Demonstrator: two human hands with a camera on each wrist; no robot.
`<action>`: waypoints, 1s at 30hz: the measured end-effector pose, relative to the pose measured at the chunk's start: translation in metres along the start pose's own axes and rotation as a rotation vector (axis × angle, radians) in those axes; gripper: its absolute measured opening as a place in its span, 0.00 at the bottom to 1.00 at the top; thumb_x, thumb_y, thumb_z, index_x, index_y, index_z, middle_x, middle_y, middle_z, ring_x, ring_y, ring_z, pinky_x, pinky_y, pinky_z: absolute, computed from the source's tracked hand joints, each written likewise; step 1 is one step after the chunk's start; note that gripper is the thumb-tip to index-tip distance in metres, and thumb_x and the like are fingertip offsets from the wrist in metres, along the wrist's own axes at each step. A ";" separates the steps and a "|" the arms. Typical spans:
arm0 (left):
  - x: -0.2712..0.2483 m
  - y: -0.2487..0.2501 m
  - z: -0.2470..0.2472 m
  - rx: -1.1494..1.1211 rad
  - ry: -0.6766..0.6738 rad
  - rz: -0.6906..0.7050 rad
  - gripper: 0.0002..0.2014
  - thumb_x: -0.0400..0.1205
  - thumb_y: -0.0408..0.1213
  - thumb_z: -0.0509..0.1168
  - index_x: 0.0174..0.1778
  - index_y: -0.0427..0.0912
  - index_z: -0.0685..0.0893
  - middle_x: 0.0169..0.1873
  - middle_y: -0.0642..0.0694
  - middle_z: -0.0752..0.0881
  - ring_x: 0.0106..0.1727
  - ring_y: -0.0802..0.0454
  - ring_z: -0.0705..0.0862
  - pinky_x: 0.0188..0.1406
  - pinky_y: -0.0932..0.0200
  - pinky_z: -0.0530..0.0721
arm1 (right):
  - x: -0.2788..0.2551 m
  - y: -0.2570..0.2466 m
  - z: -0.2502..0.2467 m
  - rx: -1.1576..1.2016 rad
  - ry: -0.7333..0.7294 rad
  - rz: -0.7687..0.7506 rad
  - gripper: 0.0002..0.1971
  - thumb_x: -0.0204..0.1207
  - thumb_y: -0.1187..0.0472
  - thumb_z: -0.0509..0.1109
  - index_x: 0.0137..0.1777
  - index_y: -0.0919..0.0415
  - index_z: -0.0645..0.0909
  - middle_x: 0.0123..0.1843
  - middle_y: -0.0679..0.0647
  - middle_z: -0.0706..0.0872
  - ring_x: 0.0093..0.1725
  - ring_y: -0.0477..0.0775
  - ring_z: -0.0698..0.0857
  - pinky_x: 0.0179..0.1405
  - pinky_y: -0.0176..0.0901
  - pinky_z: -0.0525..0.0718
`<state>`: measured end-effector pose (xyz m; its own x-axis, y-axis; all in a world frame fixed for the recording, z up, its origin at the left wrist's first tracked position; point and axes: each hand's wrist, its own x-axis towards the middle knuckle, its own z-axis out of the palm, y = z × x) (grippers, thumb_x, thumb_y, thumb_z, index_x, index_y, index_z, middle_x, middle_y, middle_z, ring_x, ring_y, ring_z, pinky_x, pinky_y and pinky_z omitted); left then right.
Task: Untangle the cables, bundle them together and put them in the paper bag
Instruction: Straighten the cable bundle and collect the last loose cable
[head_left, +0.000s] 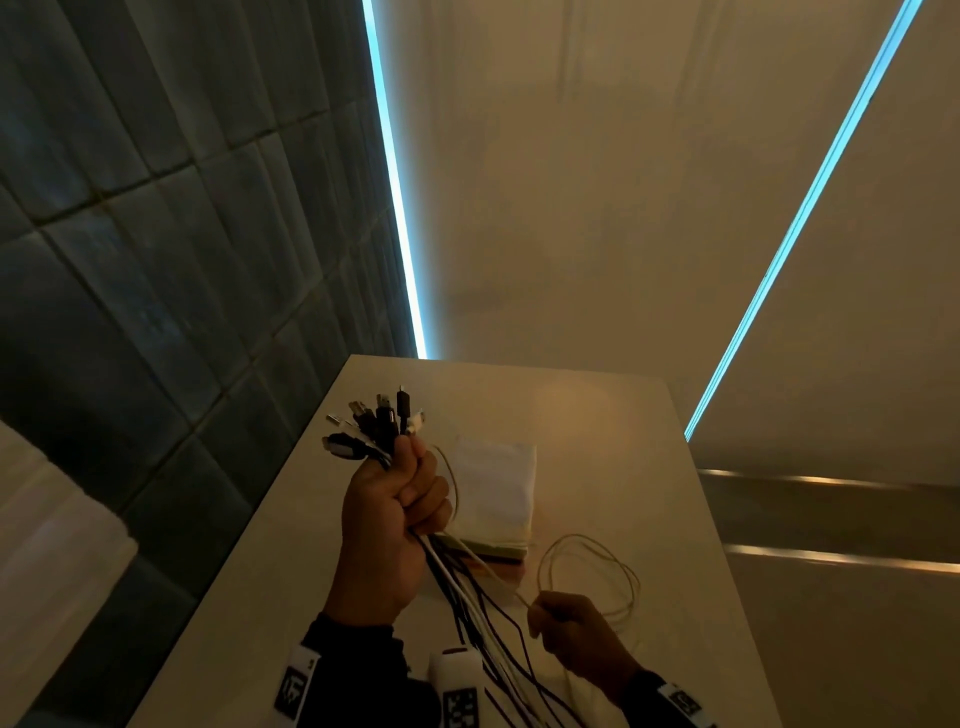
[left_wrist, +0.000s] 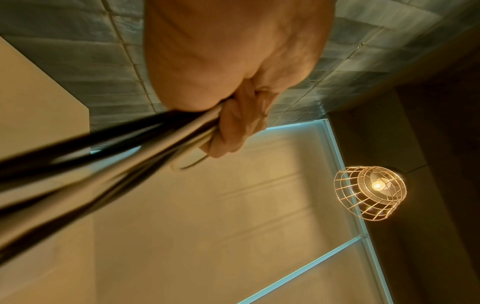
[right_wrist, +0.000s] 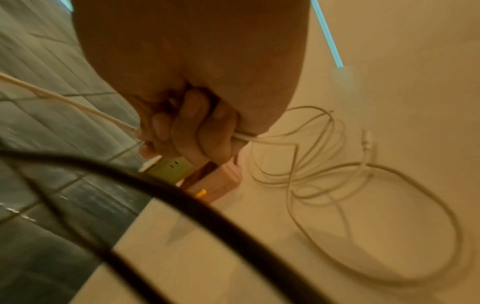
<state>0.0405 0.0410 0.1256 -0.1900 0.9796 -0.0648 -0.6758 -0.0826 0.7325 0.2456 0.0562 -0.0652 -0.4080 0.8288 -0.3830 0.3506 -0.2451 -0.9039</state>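
Note:
My left hand (head_left: 395, 514) is raised above the table and grips a bundle of black and white cables (head_left: 374, 426), plug ends fanned out above the fist. Their tails (head_left: 483, 618) hang down toward me. In the left wrist view the fingers (left_wrist: 233, 127) curl round the blurred strands (left_wrist: 103, 156). My right hand (head_left: 566, 629), lower and to the right, pinches a thin white cable (head_left: 587, 566) whose loops lie on the table. In the right wrist view the fingers (right_wrist: 192, 131) curl round that white cable (right_wrist: 337, 176). A white paper bag (head_left: 498, 488) lies flat behind my left hand.
The pale table (head_left: 649, 519) runs away from me, with a dark tiled wall (head_left: 156, 260) at its left edge. Flat coloured items (head_left: 498, 553), green and pink (right_wrist: 215, 183), are stacked under the bag's near end. A wire cage lamp (left_wrist: 371, 193) hangs overhead.

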 end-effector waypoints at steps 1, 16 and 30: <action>0.001 0.000 -0.001 0.016 0.019 0.007 0.13 0.86 0.40 0.53 0.37 0.41 0.75 0.19 0.53 0.64 0.16 0.61 0.57 0.16 0.63 0.55 | 0.001 0.007 0.000 -0.020 0.011 0.025 0.16 0.83 0.61 0.63 0.32 0.60 0.78 0.20 0.46 0.71 0.17 0.39 0.66 0.17 0.29 0.64; 0.004 -0.025 0.001 0.346 0.234 -0.126 0.13 0.90 0.40 0.50 0.43 0.40 0.74 0.25 0.42 0.85 0.23 0.52 0.76 0.22 0.59 0.70 | -0.027 -0.160 -0.013 0.292 -0.018 -0.487 0.08 0.78 0.72 0.66 0.39 0.78 0.75 0.23 0.50 0.71 0.21 0.46 0.65 0.21 0.35 0.64; 0.006 -0.008 0.011 -0.174 0.062 -0.236 0.10 0.85 0.40 0.54 0.40 0.43 0.75 0.26 0.47 0.77 0.21 0.54 0.72 0.22 0.61 0.74 | -0.034 -0.106 -0.014 0.271 -0.115 -0.189 0.04 0.70 0.65 0.71 0.37 0.66 0.85 0.24 0.50 0.71 0.22 0.46 0.63 0.25 0.44 0.54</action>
<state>0.0528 0.0494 0.1269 -0.0528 0.9629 -0.2646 -0.8172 0.1106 0.5656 0.2344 0.0611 0.0460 -0.5423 0.8139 -0.2088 0.0296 -0.2298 -0.9728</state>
